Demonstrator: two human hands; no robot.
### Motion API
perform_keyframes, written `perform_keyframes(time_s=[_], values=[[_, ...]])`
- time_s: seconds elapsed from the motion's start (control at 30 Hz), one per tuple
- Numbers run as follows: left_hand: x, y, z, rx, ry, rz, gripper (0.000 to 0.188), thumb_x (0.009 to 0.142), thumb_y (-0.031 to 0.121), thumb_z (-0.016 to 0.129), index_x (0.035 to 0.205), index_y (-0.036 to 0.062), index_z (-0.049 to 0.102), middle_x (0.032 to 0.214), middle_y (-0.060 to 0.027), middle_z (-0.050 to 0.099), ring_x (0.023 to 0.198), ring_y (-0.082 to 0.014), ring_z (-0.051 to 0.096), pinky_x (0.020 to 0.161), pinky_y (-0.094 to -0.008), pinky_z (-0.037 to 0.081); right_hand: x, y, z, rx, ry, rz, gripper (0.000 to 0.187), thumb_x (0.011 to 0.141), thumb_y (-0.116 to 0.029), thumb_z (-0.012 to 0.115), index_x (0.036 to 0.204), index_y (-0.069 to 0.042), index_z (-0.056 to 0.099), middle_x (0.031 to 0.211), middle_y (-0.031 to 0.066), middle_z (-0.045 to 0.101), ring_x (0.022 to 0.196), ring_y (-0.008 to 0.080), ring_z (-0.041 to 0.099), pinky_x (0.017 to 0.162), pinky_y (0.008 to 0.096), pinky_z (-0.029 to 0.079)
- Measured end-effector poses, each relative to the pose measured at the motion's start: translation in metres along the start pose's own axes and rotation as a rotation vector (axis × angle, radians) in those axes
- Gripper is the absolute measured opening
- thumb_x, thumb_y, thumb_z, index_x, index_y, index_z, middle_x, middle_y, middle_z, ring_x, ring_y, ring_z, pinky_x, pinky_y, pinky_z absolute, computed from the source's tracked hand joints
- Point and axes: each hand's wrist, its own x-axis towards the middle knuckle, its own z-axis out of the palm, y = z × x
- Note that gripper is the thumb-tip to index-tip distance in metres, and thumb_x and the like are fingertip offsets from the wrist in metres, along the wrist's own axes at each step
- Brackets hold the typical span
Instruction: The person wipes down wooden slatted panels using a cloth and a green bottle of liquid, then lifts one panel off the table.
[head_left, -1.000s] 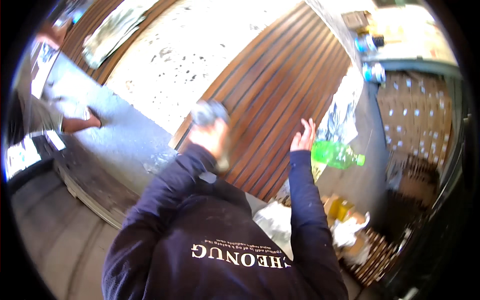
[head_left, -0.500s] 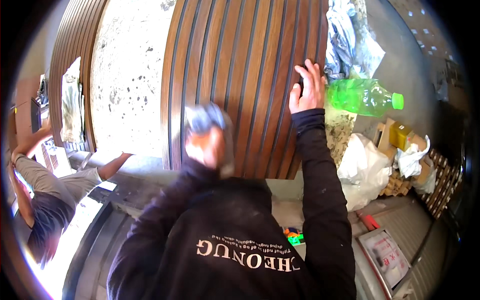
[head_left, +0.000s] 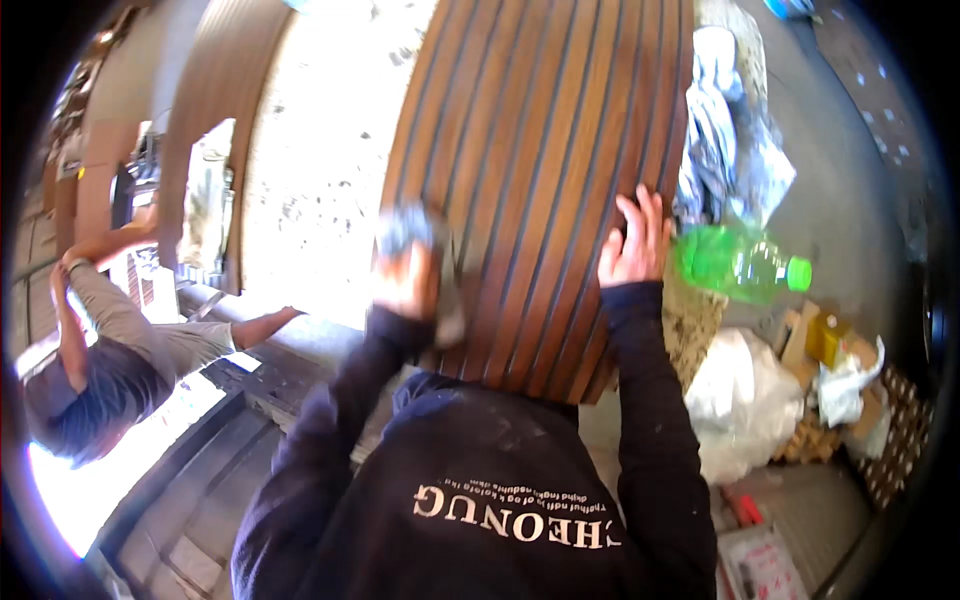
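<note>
A large brown wooden panel (head_left: 540,170) with dark grooves fills the upper middle. My left hand (head_left: 405,285) is closed around a blurred grey object (head_left: 405,228) and presses it against the panel's lower left part. My right hand (head_left: 635,240) rests on the panel near its right edge, fingers spread, holding nothing. Both dark sleeves rise from the dark hooded top at the bottom of the view.
Another person in a grey shirt (head_left: 110,340) bends over at the left beside a dark ledge (head_left: 290,350). A green plastic bottle (head_left: 740,262) lies right of the panel. White plastic bags (head_left: 740,405), cardboard boxes (head_left: 825,340) and crumpled sheeting (head_left: 720,130) crowd the right side.
The view has swung, so the panel now stands nearly upright in the picture. My right hand stays on the panel's right edge. My left hand keeps the grey object on the panel.
</note>
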Motion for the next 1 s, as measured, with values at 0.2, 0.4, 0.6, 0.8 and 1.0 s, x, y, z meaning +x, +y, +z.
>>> perform_keyframes(time_s=[0.2,0.4,0.6,0.8,1.0], values=[[-0.061,0.019,-0.051,-0.002,-0.185,-0.030,0.013,0.064,0.001,0.062,0.075,0.0060,0.057,0.053,-0.0081,0.052,0.046,-0.0258,0.052,0.048,-0.0369,0.042,-0.001,-0.006,-0.006,0.037,-0.049,0.022,0.040,0.079,-0.018,0.048,0.118,-0.008,0.049,0.136,0.0168,0.037,0.129,0.0392,0.029,0.101,0.0597,0.021],[0.080,-0.017,0.035,0.069,-0.025,-0.162,0.005,0.078,0.006,0.057,0.082,0.0077,0.054,0.055,-0.0110,0.053,0.048,-0.0284,0.055,0.048,-0.0396,0.043,0.002,-0.015,-0.014,0.039,-0.084,0.032,0.040,0.081,-0.019,0.046,0.120,-0.009,0.049,0.135,0.0172,0.038,0.128,0.0384,0.031,0.102,0.0560,0.022],[0.300,-0.075,0.122,0.119,-0.016,-0.301,0.014,0.084,0.025,0.048,0.092,0.0138,0.045,0.065,-0.0191,0.060,0.057,-0.0410,0.057,0.052,-0.0519,0.044,-0.001,-0.007,-0.013,0.029,-0.067,0.018,0.040,0.081,-0.025,0.046,0.119,-0.011,0.050,0.132,0.0179,0.042,0.124,0.0408,0.036,0.098,0.0568,0.027],[0.239,-0.061,0.111,0.038,-0.066,-0.238,0.012,0.084,0.023,0.048,0.091,0.0138,0.044,0.064,-0.0207,0.058,0.058,-0.0405,0.057,0.051,-0.0516,0.044,0.003,-0.006,-0.015,0.050,-0.094,0.065,0.043,0.075,-0.019,0.053,0.118,-0.012,0.050,0.135,0.0152,0.039,0.127,0.0370,0.033,0.101,0.0550,0.024],[0.001,0.033,-0.027,-0.003,-0.187,-0.011,0.010,0.075,-0.003,0.051,0.084,0.0005,0.055,0.065,-0.0174,0.057,0.057,-0.0337,0.057,0.053,-0.0420,0.047,0.007,-0.008,-0.017,0.100,-0.106,0.073,0.042,0.074,-0.016,0.053,0.116,-0.008,0.051,0.135,0.0159,0.038,0.128,0.0374,0.032,0.101,0.0557,0.026]])
